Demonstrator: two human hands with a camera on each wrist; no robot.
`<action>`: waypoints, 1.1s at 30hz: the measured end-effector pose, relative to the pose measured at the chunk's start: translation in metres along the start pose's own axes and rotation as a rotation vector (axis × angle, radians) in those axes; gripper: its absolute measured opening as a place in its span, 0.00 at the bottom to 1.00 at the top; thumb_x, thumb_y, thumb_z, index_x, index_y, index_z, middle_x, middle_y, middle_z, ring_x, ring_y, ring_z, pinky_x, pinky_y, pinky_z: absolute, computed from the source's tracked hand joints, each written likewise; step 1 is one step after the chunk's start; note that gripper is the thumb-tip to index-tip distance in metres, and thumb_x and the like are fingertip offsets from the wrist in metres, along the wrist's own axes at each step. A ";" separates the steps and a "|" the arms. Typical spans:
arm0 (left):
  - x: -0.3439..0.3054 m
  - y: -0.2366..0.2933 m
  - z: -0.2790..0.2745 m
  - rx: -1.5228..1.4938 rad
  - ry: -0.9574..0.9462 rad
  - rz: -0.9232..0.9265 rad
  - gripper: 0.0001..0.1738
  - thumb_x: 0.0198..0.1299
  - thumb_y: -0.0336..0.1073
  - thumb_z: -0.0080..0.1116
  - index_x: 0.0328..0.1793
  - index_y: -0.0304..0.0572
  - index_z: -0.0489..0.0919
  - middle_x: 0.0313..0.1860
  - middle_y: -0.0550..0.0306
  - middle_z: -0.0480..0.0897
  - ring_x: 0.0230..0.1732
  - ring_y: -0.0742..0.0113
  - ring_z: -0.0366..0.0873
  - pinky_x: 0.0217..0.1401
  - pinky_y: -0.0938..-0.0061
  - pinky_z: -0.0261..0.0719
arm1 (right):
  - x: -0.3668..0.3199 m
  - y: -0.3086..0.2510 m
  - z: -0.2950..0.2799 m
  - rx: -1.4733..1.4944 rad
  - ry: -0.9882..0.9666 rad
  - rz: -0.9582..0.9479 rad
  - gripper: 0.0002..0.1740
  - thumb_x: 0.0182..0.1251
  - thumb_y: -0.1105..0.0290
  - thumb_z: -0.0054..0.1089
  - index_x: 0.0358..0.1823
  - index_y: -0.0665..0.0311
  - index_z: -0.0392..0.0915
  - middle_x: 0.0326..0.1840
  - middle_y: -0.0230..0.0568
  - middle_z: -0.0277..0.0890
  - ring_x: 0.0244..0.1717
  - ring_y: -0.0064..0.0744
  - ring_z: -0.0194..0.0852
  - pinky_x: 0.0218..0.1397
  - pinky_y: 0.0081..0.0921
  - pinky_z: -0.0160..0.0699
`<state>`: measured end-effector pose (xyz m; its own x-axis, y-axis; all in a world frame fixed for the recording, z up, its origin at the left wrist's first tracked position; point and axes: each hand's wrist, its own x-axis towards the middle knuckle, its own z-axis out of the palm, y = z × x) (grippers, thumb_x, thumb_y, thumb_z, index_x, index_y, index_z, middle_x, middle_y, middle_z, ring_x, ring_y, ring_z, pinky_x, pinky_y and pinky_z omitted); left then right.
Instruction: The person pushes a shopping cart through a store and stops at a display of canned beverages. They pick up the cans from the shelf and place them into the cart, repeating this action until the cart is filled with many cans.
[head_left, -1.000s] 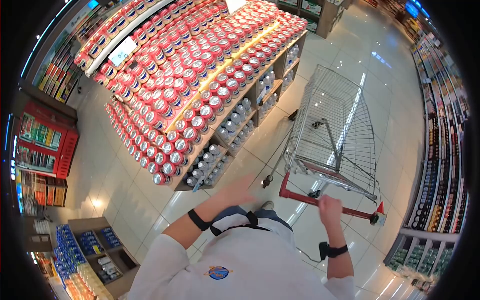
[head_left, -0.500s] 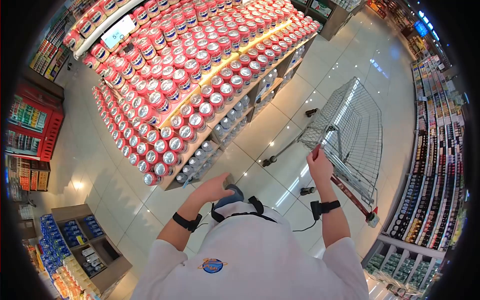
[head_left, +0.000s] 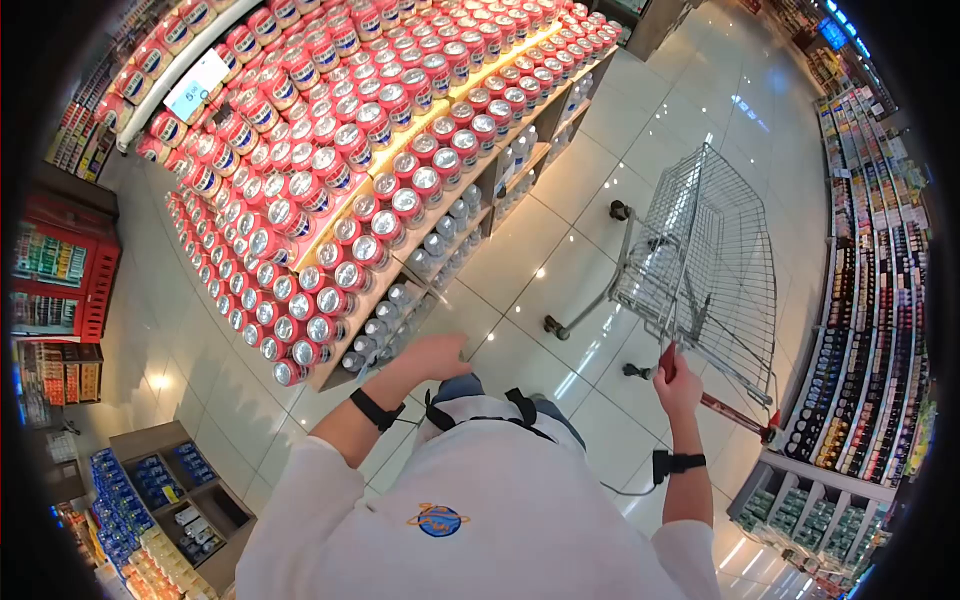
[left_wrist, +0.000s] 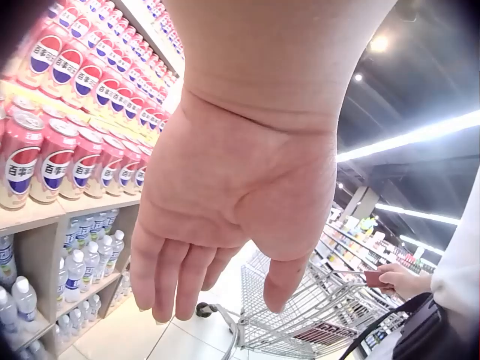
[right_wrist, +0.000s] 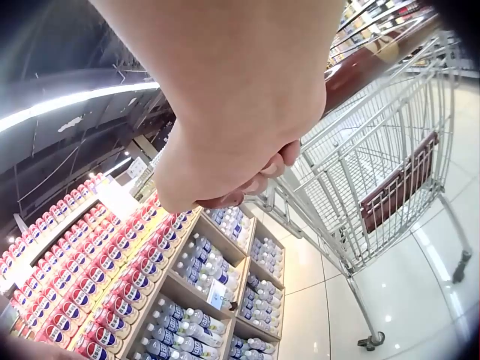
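Note:
My right hand [head_left: 680, 388] grips the near-left end of the red handle [head_left: 732, 410] of a wire shopping cart [head_left: 715, 240]. In the right wrist view its fingers [right_wrist: 259, 184] curl around the handle's end, and the cart basket [right_wrist: 360, 165] stands beyond. My left hand [head_left: 432, 357] hangs in the air before my body, holding nothing. The left wrist view shows its palm [left_wrist: 232, 187] with the fingers loosely extended. Nearest to it is a large stepped display of red-topped drink cans [head_left: 345, 275], apart from the hand.
Below the cans, shelves hold clear water bottles [head_left: 385, 325]. A long stocked shelf [head_left: 850, 330] runs along the right. At the lower left stands a wooden rack [head_left: 195, 480] with blue packs, and a red cooler [head_left: 70, 270] is farther back. Tiled floor [head_left: 560, 290] lies between display and cart.
My right hand has shifted from the handle's middle to its left end. The cart has turned and now stands farther right, away from the can display. My left hand has swung slightly and stays free.

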<state>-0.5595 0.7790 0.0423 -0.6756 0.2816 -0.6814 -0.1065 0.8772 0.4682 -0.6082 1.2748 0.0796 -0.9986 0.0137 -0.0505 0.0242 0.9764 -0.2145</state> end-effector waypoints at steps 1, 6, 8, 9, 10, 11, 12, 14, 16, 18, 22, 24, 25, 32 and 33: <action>0.002 0.013 -0.001 0.015 0.014 -0.007 0.44 0.61 0.55 0.66 0.78 0.40 0.66 0.64 0.39 0.81 0.63 0.43 0.80 0.65 0.57 0.79 | -0.009 0.014 -0.004 0.018 -0.015 -0.030 0.15 0.58 0.54 0.64 0.37 0.55 0.76 0.25 0.46 0.81 0.29 0.56 0.83 0.33 0.50 0.79; 0.009 0.099 0.007 0.051 -0.042 0.033 0.41 0.61 0.55 0.64 0.76 0.40 0.69 0.62 0.39 0.82 0.63 0.43 0.80 0.65 0.54 0.78 | -0.057 0.092 -0.018 0.078 -0.033 -0.159 0.14 0.52 0.57 0.67 0.34 0.56 0.75 0.21 0.42 0.78 0.25 0.51 0.81 0.30 0.47 0.77; 0.035 0.110 0.045 0.068 -0.011 0.098 0.41 0.61 0.54 0.64 0.75 0.39 0.70 0.62 0.38 0.82 0.62 0.41 0.80 0.65 0.53 0.78 | -0.077 0.130 -0.021 0.070 -0.027 -0.237 0.15 0.48 0.59 0.69 0.30 0.56 0.73 0.19 0.41 0.75 0.23 0.51 0.78 0.28 0.47 0.75; 0.046 0.116 0.057 0.082 0.019 0.170 0.40 0.60 0.54 0.64 0.74 0.39 0.71 0.62 0.38 0.82 0.62 0.40 0.80 0.65 0.52 0.78 | -0.086 0.149 -0.024 0.081 -0.020 -0.237 0.15 0.48 0.59 0.69 0.30 0.56 0.73 0.19 0.41 0.75 0.23 0.51 0.78 0.28 0.47 0.75; 0.045 0.135 0.057 0.094 0.022 0.165 0.40 0.60 0.54 0.64 0.74 0.39 0.71 0.62 0.38 0.82 0.62 0.40 0.80 0.65 0.52 0.78 | -0.096 0.168 -0.029 0.102 -0.059 -0.266 0.15 0.45 0.59 0.69 0.29 0.56 0.72 0.18 0.41 0.73 0.23 0.51 0.76 0.28 0.47 0.74; 0.044 0.156 0.059 0.114 -0.014 0.149 0.40 0.60 0.54 0.65 0.74 0.38 0.72 0.62 0.37 0.82 0.62 0.39 0.80 0.65 0.52 0.78 | -0.108 0.186 -0.035 0.121 -0.102 -0.293 0.16 0.43 0.60 0.70 0.27 0.56 0.71 0.17 0.41 0.72 0.23 0.52 0.75 0.28 0.47 0.72; 0.042 0.175 0.060 0.130 -0.050 0.134 0.40 0.60 0.54 0.65 0.73 0.38 0.72 0.62 0.36 0.82 0.62 0.39 0.80 0.65 0.52 0.78 | -0.121 0.202 -0.042 0.127 -0.100 -0.291 0.16 0.43 0.60 0.70 0.27 0.56 0.71 0.17 0.41 0.72 0.23 0.52 0.75 0.28 0.47 0.72; 0.042 0.200 0.064 0.125 -0.048 0.141 0.40 0.60 0.53 0.65 0.74 0.38 0.72 0.62 0.36 0.82 0.63 0.39 0.80 0.66 0.52 0.78 | -0.142 0.233 -0.060 0.113 -0.177 -0.342 0.15 0.42 0.62 0.69 0.25 0.59 0.72 0.18 0.45 0.70 0.24 0.55 0.73 0.29 0.48 0.70; 0.046 0.216 0.073 0.111 -0.036 0.141 0.41 0.60 0.53 0.66 0.74 0.38 0.72 0.62 0.36 0.82 0.63 0.39 0.79 0.66 0.53 0.77 | -0.160 0.263 -0.079 0.104 -0.257 -0.350 0.16 0.40 0.61 0.69 0.22 0.59 0.70 0.18 0.47 0.70 0.24 0.55 0.71 0.30 0.51 0.69; 0.053 0.220 0.078 0.139 -0.030 0.161 0.42 0.60 0.54 0.65 0.76 0.39 0.70 0.62 0.36 0.82 0.63 0.39 0.80 0.67 0.53 0.77 | -0.176 0.310 -0.087 0.068 -0.380 -0.376 0.16 0.37 0.58 0.71 0.24 0.58 0.77 0.20 0.42 0.76 0.26 0.54 0.74 0.37 0.52 0.71; 0.037 0.224 0.075 0.077 0.018 0.128 0.42 0.60 0.54 0.65 0.76 0.40 0.70 0.61 0.37 0.83 0.62 0.39 0.80 0.66 0.54 0.77 | -0.176 0.346 -0.094 -0.510 -0.966 0.015 0.22 0.41 0.53 0.72 0.38 0.56 0.87 0.45 0.42 0.87 0.52 0.48 0.83 0.57 0.49 0.75; 0.029 0.220 0.076 0.052 0.060 0.075 0.41 0.61 0.54 0.64 0.76 0.40 0.70 0.60 0.37 0.83 0.62 0.39 0.80 0.65 0.53 0.77 | -0.169 0.361 -0.075 -0.898 -1.000 0.158 0.25 0.53 0.53 0.67 0.53 0.55 0.89 0.61 0.35 0.86 0.63 0.39 0.82 0.62 0.56 0.72; 0.028 0.213 0.083 0.033 0.065 0.070 0.41 0.61 0.54 0.64 0.76 0.40 0.70 0.60 0.37 0.83 0.62 0.39 0.80 0.65 0.53 0.77 | -0.154 0.345 -0.072 -0.754 -0.801 0.171 0.21 0.56 0.57 0.64 0.49 0.57 0.89 0.56 0.40 0.87 0.60 0.44 0.84 0.60 0.53 0.75; -0.032 0.178 0.113 -0.085 0.135 -0.056 0.40 0.62 0.56 0.64 0.74 0.40 0.71 0.60 0.37 0.83 0.61 0.40 0.81 0.64 0.54 0.78 | -0.040 0.151 0.044 -0.020 -0.138 -0.391 0.56 0.50 0.60 0.78 0.79 0.68 0.55 0.69 0.69 0.69 0.70 0.64 0.67 0.74 0.46 0.68; -0.045 0.175 0.120 -0.115 0.165 -0.098 0.40 0.62 0.57 0.64 0.74 0.40 0.71 0.60 0.37 0.84 0.61 0.40 0.81 0.64 0.54 0.78 | -0.026 0.134 0.066 -0.057 -0.045 -0.398 0.59 0.50 0.58 0.79 0.80 0.69 0.53 0.70 0.71 0.67 0.71 0.64 0.66 0.75 0.47 0.67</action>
<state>-0.4602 0.9665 0.0876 -0.7669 0.1219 -0.6301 -0.2533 0.8446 0.4717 -0.5759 1.3907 -0.0122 -0.9264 -0.3762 -0.0178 -0.3679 0.9140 -0.1712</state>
